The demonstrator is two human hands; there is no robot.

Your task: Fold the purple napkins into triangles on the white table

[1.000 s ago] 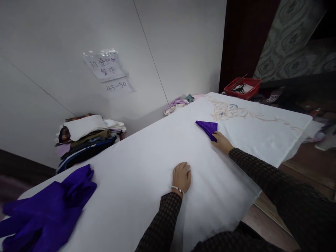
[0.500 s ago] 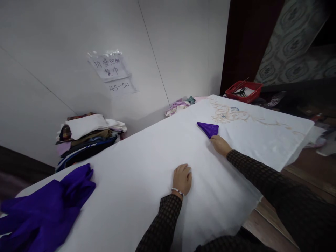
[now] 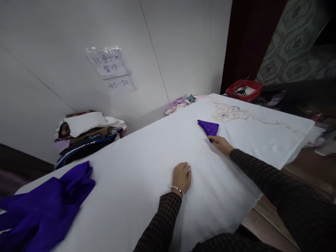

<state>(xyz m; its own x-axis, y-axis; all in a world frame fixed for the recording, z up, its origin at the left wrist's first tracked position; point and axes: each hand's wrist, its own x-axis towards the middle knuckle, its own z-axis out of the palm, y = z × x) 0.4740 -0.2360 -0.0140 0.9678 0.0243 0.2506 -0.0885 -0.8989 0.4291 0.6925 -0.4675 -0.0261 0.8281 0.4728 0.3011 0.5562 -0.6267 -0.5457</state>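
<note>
A purple cloth napkin (image 3: 209,127), folded into a small triangle, lies on the white tablecloth (image 3: 141,164). My right hand (image 3: 221,144) pinches its near corner between thumb and fingers. To the left, my left hand (image 3: 181,177) rests on the tablecloth with its fingers loosely bent and a little apart, holding nothing. A bracelet (image 3: 176,189) circles the left wrist. At the table's left end lies a loose heap of purple cloth (image 3: 49,206), crumpled and unfolded.
Against the wall stands a stack of folded clothes (image 3: 89,136), with a smaller cloth pile (image 3: 178,105) farther right. A red basket (image 3: 245,91) sits beyond the table's far end. Handwritten paper (image 3: 109,64) is taped to the wall. Embroidery (image 3: 231,115) decorates the tablecloth's far end.
My right hand has shifted slightly to the right, and its pinch on the napkin's near corner shows more plainly. The left hand has stayed in place.
</note>
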